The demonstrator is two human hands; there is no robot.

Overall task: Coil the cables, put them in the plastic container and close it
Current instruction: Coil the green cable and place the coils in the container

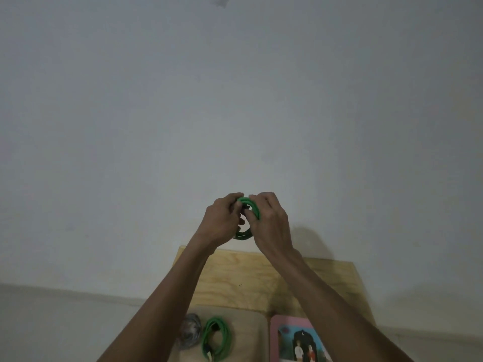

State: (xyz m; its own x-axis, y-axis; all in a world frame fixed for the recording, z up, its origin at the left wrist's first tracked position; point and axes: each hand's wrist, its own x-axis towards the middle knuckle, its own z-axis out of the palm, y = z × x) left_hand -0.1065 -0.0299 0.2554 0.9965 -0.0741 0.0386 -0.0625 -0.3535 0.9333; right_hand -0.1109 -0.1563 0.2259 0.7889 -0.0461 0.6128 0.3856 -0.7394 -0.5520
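Both hands are raised in front of the wall, holding one coiled green cable between them. My left hand grips the coil's left side; my right hand closes over its right and top. Fingers hide much of the loop. Lower down, a clear plastic container sits on the wooden table. Inside it lie a second green coiled cable and a grey coiled cable. A pink lid with a picture on it rests to the container's right.
A plain grey-white wall fills most of the view. The table stands against it, with floor visible at the left and right. The container and lid are partly cut off by the bottom edge of the frame.
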